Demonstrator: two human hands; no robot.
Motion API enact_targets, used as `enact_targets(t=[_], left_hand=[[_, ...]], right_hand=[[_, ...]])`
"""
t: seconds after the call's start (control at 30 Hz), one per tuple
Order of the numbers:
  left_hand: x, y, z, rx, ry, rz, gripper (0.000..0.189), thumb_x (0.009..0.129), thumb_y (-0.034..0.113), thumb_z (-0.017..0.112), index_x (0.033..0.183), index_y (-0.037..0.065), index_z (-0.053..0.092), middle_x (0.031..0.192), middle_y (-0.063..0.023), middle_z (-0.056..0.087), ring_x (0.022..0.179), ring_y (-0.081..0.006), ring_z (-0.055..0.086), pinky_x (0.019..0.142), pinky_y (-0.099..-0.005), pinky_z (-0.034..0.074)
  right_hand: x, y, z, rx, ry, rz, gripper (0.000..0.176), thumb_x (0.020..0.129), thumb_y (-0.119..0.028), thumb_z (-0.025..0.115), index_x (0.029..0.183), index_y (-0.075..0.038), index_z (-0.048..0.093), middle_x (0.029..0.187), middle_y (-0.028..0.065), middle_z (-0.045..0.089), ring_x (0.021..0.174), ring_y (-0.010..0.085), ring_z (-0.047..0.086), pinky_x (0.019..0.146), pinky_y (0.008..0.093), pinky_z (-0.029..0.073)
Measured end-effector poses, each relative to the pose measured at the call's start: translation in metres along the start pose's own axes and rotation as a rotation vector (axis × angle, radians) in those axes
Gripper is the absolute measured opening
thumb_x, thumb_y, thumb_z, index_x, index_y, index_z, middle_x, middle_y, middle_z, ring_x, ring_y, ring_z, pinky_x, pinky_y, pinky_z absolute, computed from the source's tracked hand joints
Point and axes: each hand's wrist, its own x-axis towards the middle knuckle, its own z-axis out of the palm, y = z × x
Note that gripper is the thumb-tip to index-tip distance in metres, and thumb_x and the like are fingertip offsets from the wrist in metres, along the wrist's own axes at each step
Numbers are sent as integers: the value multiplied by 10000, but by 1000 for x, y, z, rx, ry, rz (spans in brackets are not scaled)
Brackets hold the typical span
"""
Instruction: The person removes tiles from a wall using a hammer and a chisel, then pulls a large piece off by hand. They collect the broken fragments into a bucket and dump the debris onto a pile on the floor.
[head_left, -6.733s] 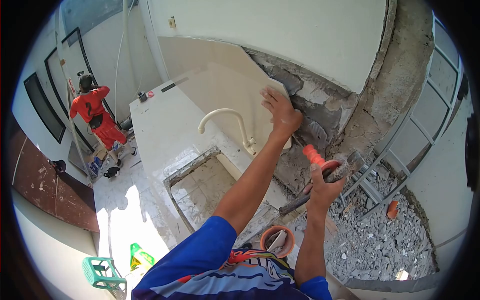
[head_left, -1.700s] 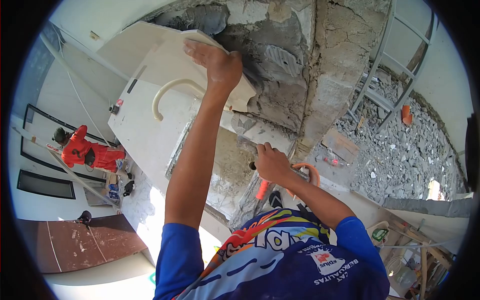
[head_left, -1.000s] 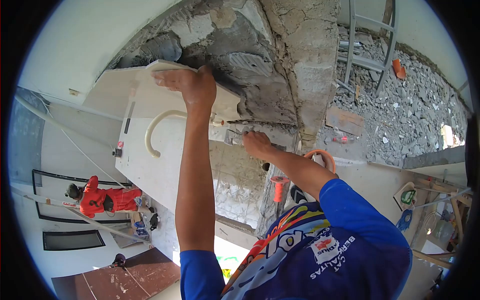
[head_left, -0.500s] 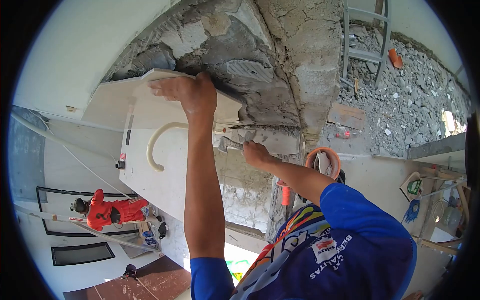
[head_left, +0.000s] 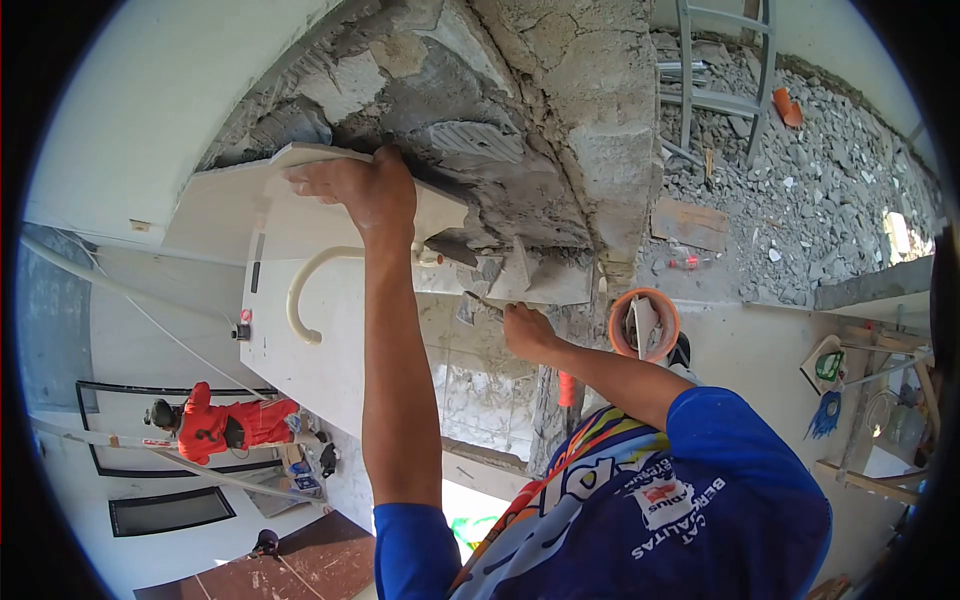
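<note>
Along the back of the white desk (head_left: 277, 325), a beige tile panel (head_left: 325, 225) sits under the left hand (head_left: 368, 200), fingers extended, grip impossible to tell, while the right hand's (head_left: 528, 330) clenched fingers hold a narrow tool (head_left: 484, 301) nearby, steady support and controlled strokes clear of the curved tap (head_left: 293, 300) seeming wisest.
</note>
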Motion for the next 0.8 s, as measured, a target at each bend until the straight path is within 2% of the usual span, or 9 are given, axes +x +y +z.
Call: enact_targets(t=[0.2,0.23,0.3,0.47,0.6,0.67,0.7,0.8], left_hand=[[5,-14,5,-43,36,41,1038,757,42,612,1365,-237,-181,1451,-485,-89,1399,-580,-102,1172,-557,-4],[5,-14,5,-50,32,11,1038,760,58,610,1381,-219,-173,1471,-459,-96,1417,-541,-107,1180,-520,-4],[3,-10,3,-64,29,-50,1037,766,91,604,1412,-184,-158,1509,-408,-109,1452,-463,-117,1196,-446,-4],[5,-14,6,-39,18,-50,1050,755,108,612,1413,-186,-151,1511,-407,-108,1448,-476,-122,1198,-461,4],[6,-14,5,19,13,-32,1067,746,131,623,1414,-186,-147,1517,-401,-86,1443,-498,-95,1198,-486,17],[4,-9,2,36,-3,-9,1052,759,103,613,1380,-222,-171,1492,-433,-104,1408,-563,-102,1177,-546,23],[2,-7,0,45,-12,2,1045,766,89,609,1363,-240,-183,1480,-449,-113,1390,-596,-106,1166,-576,25],[1,-5,-1,17,-3,2,1050,770,90,612,1361,-237,-192,1452,-479,-123,1383,-603,-117,1165,-575,35]], right_hand=[[18,-10,-11,9,57,-90,293,769,-1,582,1044,95,550,1057,296,581,906,427,660,769,467,559],[23,-11,-12,6,73,-120,297,768,-3,584,1045,98,548,1061,297,578,904,428,660,766,469,559],[29,-10,-11,54,134,-9,306,767,-9,587,1051,99,544,1063,301,576,903,434,658,767,473,558],[6,16,-16,78,186,144,340,758,-19,599,1071,99,538,1060,311,572,915,457,652,787,477,559],[-17,51,-28,-47,125,115,339,757,-22,607,1066,99,541,1071,307,560,915,464,647,788,478,560],[-19,66,-28,-83,112,102,324,764,-29,613,1056,94,546,1079,303,545,905,466,644,778,478,560],[-23,73,-28,-63,155,94,313,770,-34,616,1049,91,548,1080,301,534,896,465,640,777,482,556],[-37,90,-25,-13,281,89,284,784,-44,622,1028,84,552,1082,293,507,877,461,628,775,494,542]])
